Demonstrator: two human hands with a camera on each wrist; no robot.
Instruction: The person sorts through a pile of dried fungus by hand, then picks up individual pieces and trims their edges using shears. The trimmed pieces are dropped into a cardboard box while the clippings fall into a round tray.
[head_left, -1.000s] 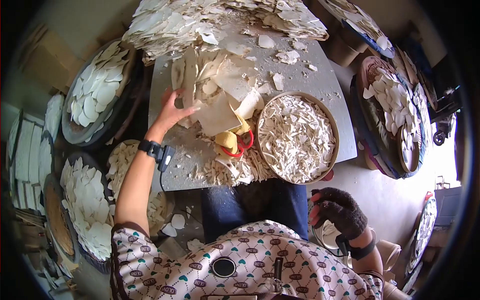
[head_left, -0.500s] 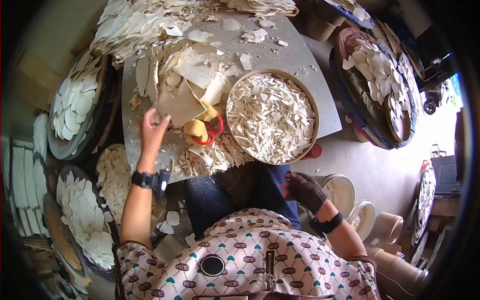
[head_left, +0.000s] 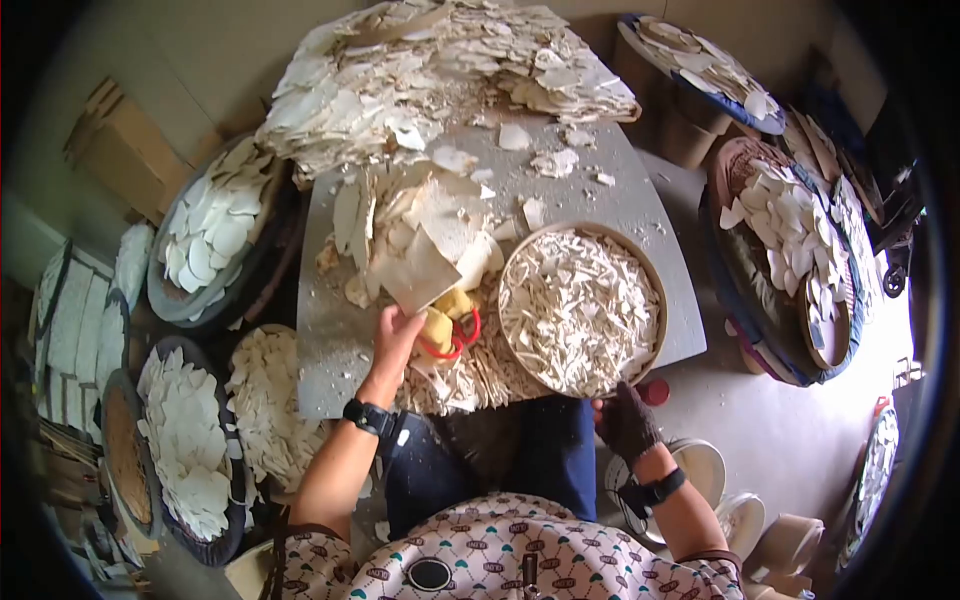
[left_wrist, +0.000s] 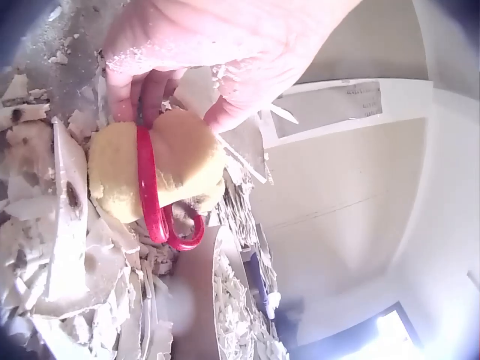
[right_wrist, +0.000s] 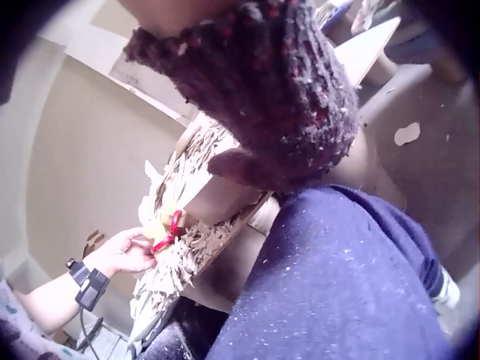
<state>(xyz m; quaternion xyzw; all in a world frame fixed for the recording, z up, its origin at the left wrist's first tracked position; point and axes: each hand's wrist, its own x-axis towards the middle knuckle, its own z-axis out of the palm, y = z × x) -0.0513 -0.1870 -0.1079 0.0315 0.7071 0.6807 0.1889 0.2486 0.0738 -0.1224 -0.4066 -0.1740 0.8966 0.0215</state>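
Red-handled scissors (head_left: pixel 470 335) with yellow foam padding (left_wrist: pixel 176 154) lie at the near side of the table among pale slivers. My bare left hand (head_left: pixel 393 345) is at the padding, its bent fingers and thumb on either side of it in the left wrist view; the fingertips are partly hidden behind the foam. Just past it leans a large pale sheet (head_left: pixel 415 275) on a heap of flat pieces. Close by the near rim of a round basket (head_left: pixel 662 300) full of cut strips is my gloved right hand (head_left: pixel 628 425), its fingers loosely bent and partly hidden.
A tall stack of thin pale sheets (head_left: pixel 400 90) fills the far end of the grey table (head_left: pixel 640 200). Round trays of flat pieces stand on both sides, such as the left tray (head_left: pixel 185 440). Buckets (head_left: pixel 700 470) are on the floor at my right.
My left hand has moved from the left side of the sheet heap toward me, to the padded scissors. The right hand has come up from beside my leg to the basket's near rim.
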